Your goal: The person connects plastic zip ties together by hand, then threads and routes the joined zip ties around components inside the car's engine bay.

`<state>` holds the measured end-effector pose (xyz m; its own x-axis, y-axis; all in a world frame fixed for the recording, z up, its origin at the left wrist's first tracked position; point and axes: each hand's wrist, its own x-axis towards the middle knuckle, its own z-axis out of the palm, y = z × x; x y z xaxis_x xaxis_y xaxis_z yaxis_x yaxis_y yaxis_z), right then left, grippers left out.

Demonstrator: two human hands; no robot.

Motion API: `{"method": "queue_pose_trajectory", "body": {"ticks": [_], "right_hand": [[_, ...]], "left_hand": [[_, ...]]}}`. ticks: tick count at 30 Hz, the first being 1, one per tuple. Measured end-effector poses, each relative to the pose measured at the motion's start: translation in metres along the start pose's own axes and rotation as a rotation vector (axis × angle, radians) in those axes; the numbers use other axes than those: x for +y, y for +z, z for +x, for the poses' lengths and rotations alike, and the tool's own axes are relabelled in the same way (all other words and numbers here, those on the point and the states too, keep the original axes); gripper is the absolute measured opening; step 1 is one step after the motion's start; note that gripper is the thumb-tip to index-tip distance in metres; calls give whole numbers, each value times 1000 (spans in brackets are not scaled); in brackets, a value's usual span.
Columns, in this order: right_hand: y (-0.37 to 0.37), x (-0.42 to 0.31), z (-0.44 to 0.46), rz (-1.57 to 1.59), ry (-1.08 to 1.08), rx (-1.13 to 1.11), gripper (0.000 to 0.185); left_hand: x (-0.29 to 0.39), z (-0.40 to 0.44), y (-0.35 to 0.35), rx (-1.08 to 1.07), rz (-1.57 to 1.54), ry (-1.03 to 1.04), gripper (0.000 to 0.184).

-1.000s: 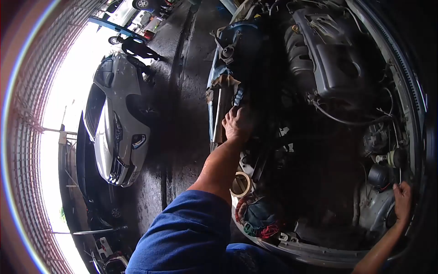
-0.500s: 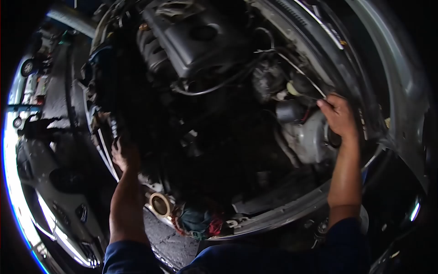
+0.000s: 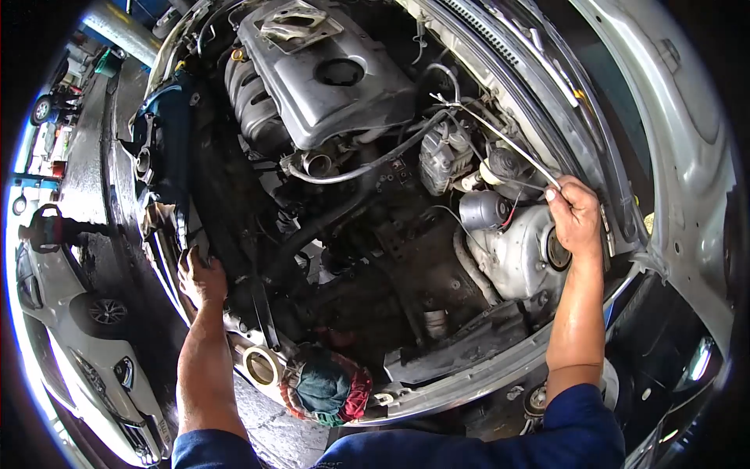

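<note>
My left hand (image 3: 202, 279) rests on the front edge of the engine bay, beside a cloth-draped bar (image 3: 162, 219); its fingers are bent and spread over the edge. At the right, my right hand (image 3: 576, 213) is closed round the end of a thin pale rod or line (image 3: 512, 145) near the firewall. Below that hand lies the silver strut tower (image 3: 519, 254), with a dark cylinder (image 3: 483, 211) to its left. The grey engine cover (image 3: 324, 74) fills the upper middle, with a metal plate (image 3: 301, 25) on top.
A round cream ring (image 3: 262, 366) and a bundle of coloured rags (image 3: 326, 388) sit on the near body edge. The open fender (image 3: 680, 141) rises at the right. A silver car (image 3: 90, 344) and a person (image 3: 48, 228) are at the left.
The view has swung right and brightened, bringing the engine bay to the middle. My left hand stays at the front edge; my right hand has moved up and now grips the rod.
</note>
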<state>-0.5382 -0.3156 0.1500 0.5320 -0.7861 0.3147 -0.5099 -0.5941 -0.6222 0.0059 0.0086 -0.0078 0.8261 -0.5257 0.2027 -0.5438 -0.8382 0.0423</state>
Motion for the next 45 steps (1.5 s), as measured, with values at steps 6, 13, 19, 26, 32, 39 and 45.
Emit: {"method": "queue_pose_trajectory", "body": {"ticks": [6, 13, 19, 26, 32, 39, 45], "right_hand": [[-4, 15, -2, -93, 42, 159, 21], [1, 14, -1, -113, 24, 156, 24], [2, 17, -1, -105, 11, 158, 18], [13, 15, -2, -113, -14, 170, 17], [35, -22, 12, -67, -28, 89, 11], [35, -39, 139, -170, -409, 9, 11], [69, 15, 241, -404, -647, -80, 10]], "left_hand": [[-3, -1, 1, 16, -2, 36, 50], [-3, 0, 3, 51, -22, 38, 51], [-5, -1, 3, 44, -31, 59, 50], [-4, -1, 1, 42, -24, 44, 49], [-4, -1, 2, 41, -33, 47, 51], [-3, -2, 0, 57, -33, 36, 55], [-3, -2, -3, 43, -43, 27, 52]]}}
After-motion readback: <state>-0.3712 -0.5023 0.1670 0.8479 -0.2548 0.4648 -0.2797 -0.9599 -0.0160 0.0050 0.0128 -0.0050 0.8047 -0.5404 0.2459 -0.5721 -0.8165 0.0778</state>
